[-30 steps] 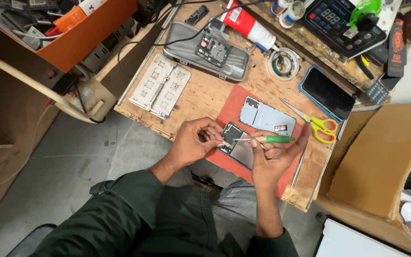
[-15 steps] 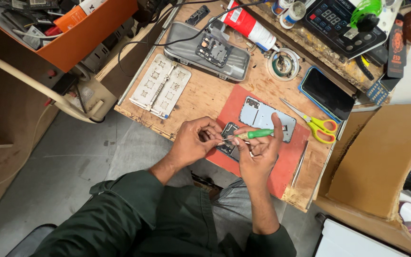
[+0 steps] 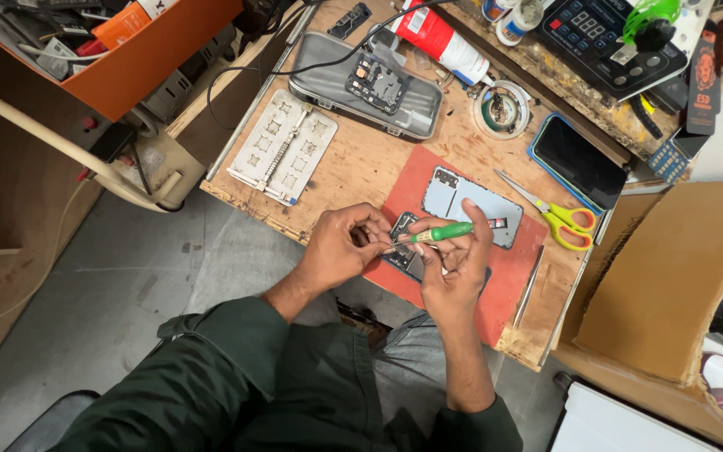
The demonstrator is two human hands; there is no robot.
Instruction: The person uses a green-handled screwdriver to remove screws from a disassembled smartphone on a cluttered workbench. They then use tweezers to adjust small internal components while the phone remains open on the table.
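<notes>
A worn wooden desk (image 3: 353,167) fills the upper middle of the head view, its near edge chipped and pale. To its right stands a large brown cardboard box (image 3: 663,285), and at the upper left an orange plastic bin (image 3: 169,42) holds loose tools. On the desk's near right part lies a flat red rubber mat (image 3: 512,285). Behind it sits a grey oblong metal tray (image 3: 361,84) carrying a small dark circuit board, with a silver perforated metal fixture plate (image 3: 282,146) to its left. A black control unit with a digital display (image 3: 604,38) rests at the far right corner, and a dark-screened phone in a blue case (image 3: 577,161) lies just in front of it. On the mat rests a pale blue-grey phone back cover (image 3: 472,203), and just to the right of it, partly on the mat's edge, lie scissors with yellow and red handles (image 3: 558,218). A roll of thin wire or tape (image 3: 502,109) sits beyond the mat. The person's left hand (image 3: 340,251) is curled over the near edge of the mat, its fingertips pinched on something too small to make out, touching the opened dark phone body (image 3: 402,247) that lies on the mat beneath both hands. The right hand (image 3: 455,272) grips a green-handled screwdriver (image 3: 441,233) between thumb and fingers, held nearly level, its metal tip pointing left toward the left hand's fingertips above the phone body.
</notes>
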